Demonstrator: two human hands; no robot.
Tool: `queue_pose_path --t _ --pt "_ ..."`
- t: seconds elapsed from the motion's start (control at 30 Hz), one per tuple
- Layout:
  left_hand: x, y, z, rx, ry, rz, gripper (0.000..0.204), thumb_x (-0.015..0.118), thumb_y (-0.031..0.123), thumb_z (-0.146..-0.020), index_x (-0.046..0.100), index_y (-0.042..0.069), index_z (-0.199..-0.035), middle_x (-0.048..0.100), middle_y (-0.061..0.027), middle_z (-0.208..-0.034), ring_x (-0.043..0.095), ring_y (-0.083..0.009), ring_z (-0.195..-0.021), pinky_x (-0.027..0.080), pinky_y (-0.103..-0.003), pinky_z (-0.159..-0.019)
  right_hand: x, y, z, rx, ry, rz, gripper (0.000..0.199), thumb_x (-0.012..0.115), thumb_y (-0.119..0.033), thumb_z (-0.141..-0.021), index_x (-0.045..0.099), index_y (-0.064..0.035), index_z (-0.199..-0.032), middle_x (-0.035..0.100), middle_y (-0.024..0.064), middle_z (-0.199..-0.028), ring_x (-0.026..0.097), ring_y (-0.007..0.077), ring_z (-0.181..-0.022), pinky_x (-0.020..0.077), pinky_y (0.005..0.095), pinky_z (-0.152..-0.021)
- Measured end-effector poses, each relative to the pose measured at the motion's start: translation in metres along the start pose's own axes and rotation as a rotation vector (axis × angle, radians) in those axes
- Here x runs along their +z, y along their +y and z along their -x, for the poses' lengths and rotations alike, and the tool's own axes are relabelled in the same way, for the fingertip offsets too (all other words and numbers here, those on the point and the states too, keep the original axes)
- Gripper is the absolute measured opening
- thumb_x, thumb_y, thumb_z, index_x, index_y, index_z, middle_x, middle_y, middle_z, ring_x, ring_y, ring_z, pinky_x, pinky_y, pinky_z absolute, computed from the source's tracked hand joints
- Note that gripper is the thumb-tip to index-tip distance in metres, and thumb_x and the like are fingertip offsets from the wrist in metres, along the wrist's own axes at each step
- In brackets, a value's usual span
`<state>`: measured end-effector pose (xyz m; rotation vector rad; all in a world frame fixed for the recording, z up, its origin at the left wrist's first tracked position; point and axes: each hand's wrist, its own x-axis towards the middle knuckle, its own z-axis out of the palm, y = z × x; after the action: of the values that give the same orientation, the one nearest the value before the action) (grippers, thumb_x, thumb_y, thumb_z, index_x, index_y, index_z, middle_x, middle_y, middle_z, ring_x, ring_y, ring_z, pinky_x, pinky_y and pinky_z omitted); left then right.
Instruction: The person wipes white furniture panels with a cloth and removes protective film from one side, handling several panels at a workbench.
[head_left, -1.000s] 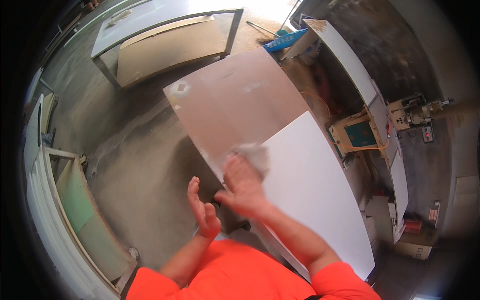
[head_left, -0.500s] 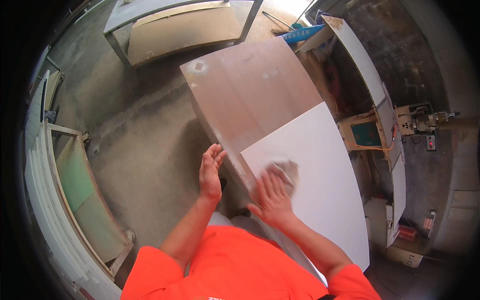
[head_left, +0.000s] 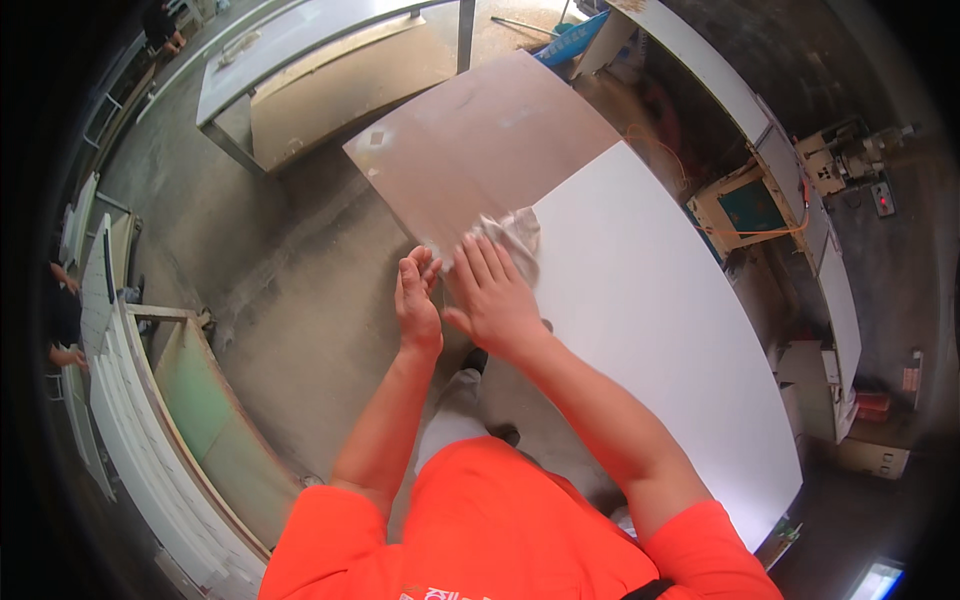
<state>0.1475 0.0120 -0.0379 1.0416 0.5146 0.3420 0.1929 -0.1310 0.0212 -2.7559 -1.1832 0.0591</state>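
A crumpled pale cloth (head_left: pixel 520 238) lies over the near-left corner of a smooth white panel (head_left: pixel 660 310). My right hand (head_left: pixel 495 300) presses on the cloth with its fingers stretched forward and its palm down; the part of the cloth beneath is hidden. My left hand (head_left: pixel 418 305) is raised just left of it, beside the panel's edge, its fingers a little bent and apart with nothing in them. The panel rests on a brown wooden tabletop (head_left: pixel 480 140), whose far part shows bare.
At the left stands a rack with stacked white boards (head_left: pixel 150 430). A white-topped table (head_left: pixel 300 55) is at the back. Along the right runs a bench (head_left: pixel 740 90) with a machine (head_left: pixel 850 160) beyond. Another person's arm (head_left: pixel 70 357) shows at far left, and a person (head_left: pixel 162 25) farther back.
My right hand has swept the cloth left and away from me, from the panel's surface to its corner. My left hand has stayed raised; the view has shifted.
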Motion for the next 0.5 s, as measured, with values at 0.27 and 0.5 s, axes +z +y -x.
queue_pose_path --t 0.27,0.5 --pt "0.020 -0.024 0.021 0.181 0.046 -0.139 0.066 0.043 0.047 -0.113 0.044 -0.006 -0.151 0.054 -0.0201 -0.150 0.054 -0.0298 -0.137 0.041 -0.040 -0.117 -0.007 0.007 0.298 0.351 0.032 -0.182 0.103 0.070 -0.060 -0.089 0.027 -0.0012 -0.163 0.023 0.0193 -0.172 0.015 0.0389 -0.161 0.0114 0.0522 -0.131" --pt "0.057 0.000 -0.010 0.510 -0.175 -1.064 0.053 0.065 0.036 -0.101 0.060 -0.005 -0.134 0.072 -0.0226 -0.120 0.068 -0.0374 -0.113 0.052 -0.046 -0.100 -0.006 0.038 0.549 0.816 0.440 -0.059 0.042 0.075 -0.036 -0.091 0.070 -0.0053 -0.120 0.061 0.0216 -0.133 0.059 0.0445 -0.120 0.0402 0.0549 -0.110"
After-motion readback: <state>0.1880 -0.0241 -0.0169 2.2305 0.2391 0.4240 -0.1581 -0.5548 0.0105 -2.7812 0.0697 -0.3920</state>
